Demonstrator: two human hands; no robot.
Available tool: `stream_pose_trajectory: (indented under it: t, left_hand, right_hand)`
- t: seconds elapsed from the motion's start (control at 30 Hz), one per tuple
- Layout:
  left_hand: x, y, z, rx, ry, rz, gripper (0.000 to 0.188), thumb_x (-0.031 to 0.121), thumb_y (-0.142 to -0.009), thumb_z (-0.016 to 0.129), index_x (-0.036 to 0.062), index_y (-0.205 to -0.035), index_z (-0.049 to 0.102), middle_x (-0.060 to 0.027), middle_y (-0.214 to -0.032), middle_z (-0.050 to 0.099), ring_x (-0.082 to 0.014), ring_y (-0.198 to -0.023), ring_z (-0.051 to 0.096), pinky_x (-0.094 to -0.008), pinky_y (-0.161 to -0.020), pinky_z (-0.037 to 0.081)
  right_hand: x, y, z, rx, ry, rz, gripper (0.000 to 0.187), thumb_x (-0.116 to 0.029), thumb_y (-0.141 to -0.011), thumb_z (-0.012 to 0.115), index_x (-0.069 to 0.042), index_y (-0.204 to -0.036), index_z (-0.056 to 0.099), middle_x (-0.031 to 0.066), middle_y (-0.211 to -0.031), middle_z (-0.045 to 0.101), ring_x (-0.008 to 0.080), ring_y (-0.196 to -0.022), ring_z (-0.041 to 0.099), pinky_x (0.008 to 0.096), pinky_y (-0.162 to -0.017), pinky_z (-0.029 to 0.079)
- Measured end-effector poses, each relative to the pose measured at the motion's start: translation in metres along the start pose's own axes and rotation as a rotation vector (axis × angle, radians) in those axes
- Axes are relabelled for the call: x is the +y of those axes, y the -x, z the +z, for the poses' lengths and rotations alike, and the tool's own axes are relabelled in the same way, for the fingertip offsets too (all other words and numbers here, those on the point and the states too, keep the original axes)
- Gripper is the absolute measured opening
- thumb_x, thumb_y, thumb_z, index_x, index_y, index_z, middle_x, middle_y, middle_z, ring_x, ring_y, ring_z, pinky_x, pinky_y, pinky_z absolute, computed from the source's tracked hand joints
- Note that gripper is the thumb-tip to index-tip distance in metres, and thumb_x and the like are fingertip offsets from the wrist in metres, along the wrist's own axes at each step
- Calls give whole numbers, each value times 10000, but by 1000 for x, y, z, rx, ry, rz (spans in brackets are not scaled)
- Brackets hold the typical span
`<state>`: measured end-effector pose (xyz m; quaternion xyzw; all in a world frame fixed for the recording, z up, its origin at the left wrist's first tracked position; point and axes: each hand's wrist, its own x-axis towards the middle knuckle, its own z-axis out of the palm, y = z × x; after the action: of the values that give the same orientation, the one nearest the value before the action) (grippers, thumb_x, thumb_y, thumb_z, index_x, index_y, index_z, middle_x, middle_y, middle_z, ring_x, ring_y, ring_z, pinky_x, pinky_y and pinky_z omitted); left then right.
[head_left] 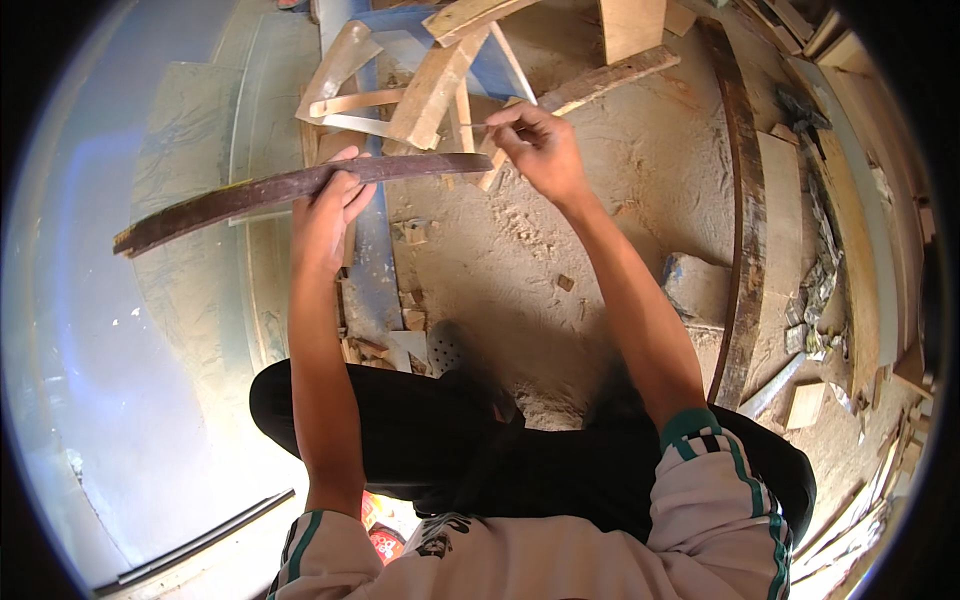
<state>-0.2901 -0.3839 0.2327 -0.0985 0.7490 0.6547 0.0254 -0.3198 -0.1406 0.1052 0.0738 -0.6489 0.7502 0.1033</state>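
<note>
My left hand [335,210] is closed around the middle of a long dark brown wooden strip [240,190], held up in the air. The strip slants down to the left, and its right end comes close under my right hand [540,150]. The fingers of that right hand are pinched on a thin, nail-like piece [474,126] that points left; it is too small to name surely. Just beyond both hands stands a frame of pale wooden pieces [435,90], with a thick light block slanting across it.
A rough plank [610,80] lies behind my right hand. Along the right runs a long dark beam [745,200], with boards and scraps past it. Wood offcuts [370,350] litter the dusty floor near my feet. A large bluish-grey sheet [120,350] covers the left.
</note>
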Motion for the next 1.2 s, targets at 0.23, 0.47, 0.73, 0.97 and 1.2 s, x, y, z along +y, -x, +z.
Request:
stream_pose_trajectory:
  t: [0.23, 0.47, 0.73, 0.97, 1.2]
  left_hand:
    - [28, 25, -9, -179, 168, 172, 479, 53, -912, 512, -98, -1366, 493, -259, -1362, 552, -298, -1266, 563, -443, -1093, 474]
    - [42, 21, 30, -294, 362, 272, 524, 75, -904, 514, -66, -1407, 471, -206, -1363, 561, -279, -1293, 539, -442, -1117, 442]
    - [92, 58, 69, -571, -421, -211, 379, 295, -957, 675, -36, -1138, 640, -116, -1113, 677, -192, -953, 668, -359, -757, 559]
    - [57, 40, 76, -109, -896, 883, 388, 232, -880, 705, 35, -1198, 606, -193, -998, 685, -404, -872, 653, -438, -796, 526]
    - [23, 21, 73, -238, -670, 547, 526, 292, -957, 630, -17, -1368, 519, -264, -1236, 637, -374, -1138, 638, -410, -954, 498]
  right_hand:
    - [-74, -17, 13, 119, 158, -173, 154, -91, -951, 632, -30, -1074, 704, 107, -915, 733, 205, -732, 683, 340, -661, 541]
    - [-113, -31, 7, 246, 739, -729, 126, -153, -972, 605, -30, -948, 619, 121, -708, 647, 348, -628, 621, 416, -640, 514]
    - [-123, -42, -48, 153, 1016, -542, 107, -211, -889, 627, -105, -882, 634, 129, -711, 666, 374, -625, 609, 454, -624, 501]
    - [-134, -47, -30, 30, 1101, -668, 140, -234, -823, 643, -105, -771, 660, 101, -579, 630, 316, -558, 602, 380, -717, 482]
    - [-144, -56, -20, 344, 807, -961, 156, -5, -781, 723, -57, -928, 722, 93, -794, 685, 264, -711, 632, 360, -647, 494]
